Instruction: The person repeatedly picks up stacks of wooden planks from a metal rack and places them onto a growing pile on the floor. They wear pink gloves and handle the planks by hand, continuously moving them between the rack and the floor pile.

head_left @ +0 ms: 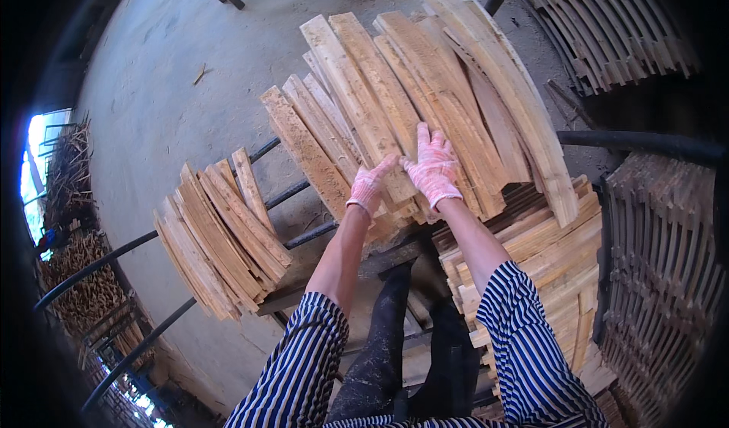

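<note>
Handling boards toward 12 o'clock: left hand half-curled (grip unclear), right hand spread on top, grasping nothing visibly; even pressure likely steadies best.

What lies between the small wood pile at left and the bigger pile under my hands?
In the head view, dark bars cross between the small pile and the bigger pile, with grey floor below.

The rough-sawn boards, pale tan with darker, coarse streaks, lie lengthwise side by side in a loose, fanned pile, their ends uneven and some overlapping others. They seem to rest across dark bars, though the underside is hidden.
</note>
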A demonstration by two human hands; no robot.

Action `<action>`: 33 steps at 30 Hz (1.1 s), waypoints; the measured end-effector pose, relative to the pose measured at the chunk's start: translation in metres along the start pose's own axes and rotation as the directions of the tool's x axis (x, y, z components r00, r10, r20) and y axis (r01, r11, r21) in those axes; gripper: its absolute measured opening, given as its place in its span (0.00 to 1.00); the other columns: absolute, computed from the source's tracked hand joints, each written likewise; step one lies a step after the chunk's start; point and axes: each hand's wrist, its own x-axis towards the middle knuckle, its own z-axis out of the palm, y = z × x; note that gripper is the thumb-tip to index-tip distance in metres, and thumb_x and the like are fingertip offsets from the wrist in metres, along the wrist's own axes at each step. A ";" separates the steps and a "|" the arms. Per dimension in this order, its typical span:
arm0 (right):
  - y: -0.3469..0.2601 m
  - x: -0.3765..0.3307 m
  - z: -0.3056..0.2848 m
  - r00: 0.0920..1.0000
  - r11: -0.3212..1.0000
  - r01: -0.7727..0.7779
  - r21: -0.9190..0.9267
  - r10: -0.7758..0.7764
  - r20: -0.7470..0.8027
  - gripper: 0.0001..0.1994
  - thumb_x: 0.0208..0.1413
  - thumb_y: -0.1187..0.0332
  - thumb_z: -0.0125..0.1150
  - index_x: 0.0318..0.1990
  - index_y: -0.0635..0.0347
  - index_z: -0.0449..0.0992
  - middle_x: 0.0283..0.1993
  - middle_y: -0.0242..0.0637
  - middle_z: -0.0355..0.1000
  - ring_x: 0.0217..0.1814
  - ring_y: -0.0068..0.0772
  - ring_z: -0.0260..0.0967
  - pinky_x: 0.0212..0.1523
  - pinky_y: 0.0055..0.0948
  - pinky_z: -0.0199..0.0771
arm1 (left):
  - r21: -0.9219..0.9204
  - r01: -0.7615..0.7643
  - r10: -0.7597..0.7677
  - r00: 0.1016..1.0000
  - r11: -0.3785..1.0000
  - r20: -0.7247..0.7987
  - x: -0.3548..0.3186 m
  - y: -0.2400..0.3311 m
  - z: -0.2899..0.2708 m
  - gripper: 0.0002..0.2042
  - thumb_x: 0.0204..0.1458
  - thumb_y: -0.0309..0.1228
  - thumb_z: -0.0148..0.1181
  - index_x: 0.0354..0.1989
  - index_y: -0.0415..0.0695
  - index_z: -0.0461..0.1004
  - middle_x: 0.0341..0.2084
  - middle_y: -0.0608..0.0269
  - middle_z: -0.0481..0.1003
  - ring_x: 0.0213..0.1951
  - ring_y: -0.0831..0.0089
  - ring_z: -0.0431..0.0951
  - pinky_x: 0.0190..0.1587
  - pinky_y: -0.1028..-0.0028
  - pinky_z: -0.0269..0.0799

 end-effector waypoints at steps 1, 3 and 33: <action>-0.008 0.005 -0.002 1.000 1.000 -0.021 -0.009 0.021 0.021 0.53 0.49 0.43 0.72 0.77 0.47 0.46 0.77 0.56 0.50 0.79 0.53 0.48 0.73 0.46 0.60 | 0.052 0.011 -0.007 0.998 0.999 -0.069 -0.003 0.005 -0.008 0.35 0.50 0.48 0.73 0.63 0.41 0.73 0.62 0.56 0.72 0.64 0.61 0.68 0.65 0.61 0.61; 0.003 0.016 -0.016 0.996 0.998 -0.032 0.055 0.027 0.086 0.55 0.46 0.44 0.75 0.77 0.51 0.47 0.75 0.61 0.52 0.78 0.55 0.53 0.73 0.44 0.59 | 0.132 0.062 -0.040 0.985 0.989 -0.169 -0.012 0.015 0.005 0.31 0.50 0.48 0.72 0.60 0.43 0.77 0.58 0.56 0.75 0.61 0.64 0.70 0.62 0.62 0.64; 0.059 -0.080 0.008 0.979 0.993 0.116 -0.013 -0.112 0.168 0.60 0.37 0.28 0.72 0.70 0.66 0.57 0.73 0.59 0.56 0.79 0.55 0.49 0.72 0.46 0.60 | -0.734 0.259 -0.181 0.966 0.627 0.186 -0.073 -0.082 -0.001 0.36 0.59 0.55 0.62 0.68 0.42 0.65 0.63 0.52 0.71 0.63 0.53 0.70 0.70 0.50 0.61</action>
